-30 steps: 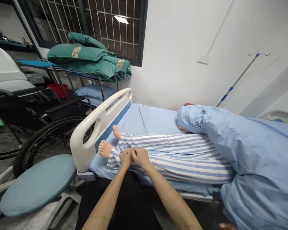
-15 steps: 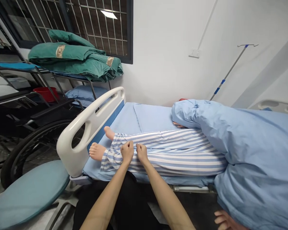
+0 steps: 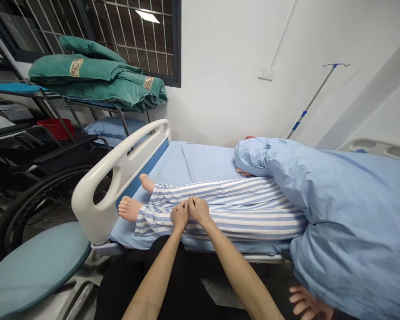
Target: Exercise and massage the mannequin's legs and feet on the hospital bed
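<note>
My left hand [image 3: 180,215] and my right hand [image 3: 199,209] are both curled into fists. They meet side by side over the lower legs of a figure in blue-and-white striped trousers [image 3: 250,222]. Nothing shows in either fist, though the undersides of the fingers are hidden. Whether they press on the cloth or hover just above it, I cannot tell. To the left, two bare feet [image 3: 129,209] stick out of the trouser legs. A light blue quilt [image 3: 340,200] covers the figure from the thighs up.
A white bed footboard [image 3: 86,195] stands left of the feet. Beyond it are a wheelchair [image 3: 6,235], a round teal stool [image 3: 36,266] and folded green bedding [image 3: 93,82]. Another hand [image 3: 306,302] shows below the quilt at lower right. An IV pole [image 3: 311,102] rises behind the bed.
My two fists, slightly apart before, have come together and now touch. The view has turned a little to the right. The striped legs and the quilt lie as before.
</note>
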Available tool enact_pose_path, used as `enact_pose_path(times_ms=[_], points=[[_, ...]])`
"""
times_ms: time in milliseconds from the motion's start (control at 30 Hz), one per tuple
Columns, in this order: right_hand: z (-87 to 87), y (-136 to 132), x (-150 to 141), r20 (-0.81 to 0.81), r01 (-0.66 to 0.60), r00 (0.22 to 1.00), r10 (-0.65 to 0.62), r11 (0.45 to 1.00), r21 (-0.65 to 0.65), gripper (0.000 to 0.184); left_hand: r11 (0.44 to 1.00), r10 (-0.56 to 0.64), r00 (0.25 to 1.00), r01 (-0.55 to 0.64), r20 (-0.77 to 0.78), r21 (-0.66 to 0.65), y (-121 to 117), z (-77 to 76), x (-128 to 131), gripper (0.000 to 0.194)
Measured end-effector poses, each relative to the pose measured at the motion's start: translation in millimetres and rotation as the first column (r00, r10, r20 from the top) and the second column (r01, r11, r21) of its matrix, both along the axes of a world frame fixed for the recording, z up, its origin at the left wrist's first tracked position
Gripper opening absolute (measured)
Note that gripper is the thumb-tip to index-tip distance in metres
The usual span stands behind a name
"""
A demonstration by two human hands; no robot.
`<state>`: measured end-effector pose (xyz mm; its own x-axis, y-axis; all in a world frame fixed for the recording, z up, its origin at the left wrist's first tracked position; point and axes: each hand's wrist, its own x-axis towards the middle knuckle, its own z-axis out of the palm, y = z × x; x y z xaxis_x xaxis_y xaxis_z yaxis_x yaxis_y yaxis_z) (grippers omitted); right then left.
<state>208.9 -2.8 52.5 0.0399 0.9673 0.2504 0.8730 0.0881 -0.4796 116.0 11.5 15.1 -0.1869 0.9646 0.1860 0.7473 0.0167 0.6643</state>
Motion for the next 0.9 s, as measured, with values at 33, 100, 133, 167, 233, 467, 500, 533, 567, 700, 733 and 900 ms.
enact_pose_path(times_ms=[33,100,133,167,233,467,500,533,567,700,733,900], points=[[-1.9,-2.5,3.4,0.021,0.012,1.0,-0.012,1.0,-0.013,0.037,1.0,0.002,1.0,-0.002,0.0,0.002,0.4,-0.2,0.3,0.041],[-10.0,-6.1,7.7,0.022,0.049,0.999,-0.049,0.998,-0.027,0.038,1.0,-0.012,1.0,0.012,0.006,0.007,1.3,-0.4,0.6,0.038],[-14.9,-7.1,8.7,0.006,0.069,0.998,-0.069,0.997,-0.022,0.038,1.0,-0.026,1.0,0.026,0.01,0.007,1.7,0.2,0.8,0.037],[-19.6,-7.4,9.3,-0.02,0.084,0.996,-0.084,0.996,-0.01,0.039,0.999,-0.038,0.999,0.038,0.02,0.005,2.1,1.7,1.6,0.036],[-26.5,-6.0,10.3,-0.099,0.097,0.991,-0.094,0.995,0.022,0.04,0.999,-0.036,0.997,0.034,0.062,0.025,2.4,7.1,6.1,0.036],[-34.3,5.9,23.0,-0.495,0.133,0.866,-0.071,0.987,0.092,0.041,0.994,-0.061,0.979,0.042,0.195,0.102,-6.1,19.2,45.2,0.041],[-33.9,6.5,24.3,-0.518,0.141,0.852,-0.075,0.986,0.09,0.04,0.996,-0.064,0.983,0.052,0.173,0.072,-7.9,17.4,48.5,0.04],[-32.4,6.6,25.4,-0.526,0.145,0.847,-0.081,0.986,0.082,0.04,0.997,-0.063,0.988,0.057,0.144,0.044,-9.3,15.4,50.6,0.039],[-29.6,6.0,26.5,-0.518,0.145,0.851,-0.088,0.987,0.07,0.039,0.998,-0.061,0.991,0.059,0.115,0.022,-10.4,13.7,51.6,0.039],[-6.7,-1.8,37.0,-0.362,0.076,0.931,-0.039,0.993,0.089,0.039,0.996,-0.087,0.995,0.088,0.051,-0.005,-11.2,12.5,50.9,0.039],[-1.0,-4.7,41.5,-0.315,0.053,0.949,-0.015,0.992,0.111,0.038,0.996,-0.089,0.995,0.09,0.044,-0.012,-11.1,13.1,51.0,0.039],[-3.8,-17.3,63.6,-0.205,0.076,0.978,-0.048,0.989,0.13,0.038,0.998,-0.043,0.998,0.045,0.047,-0.05,-10.8,11.1,53.6,0.035]])
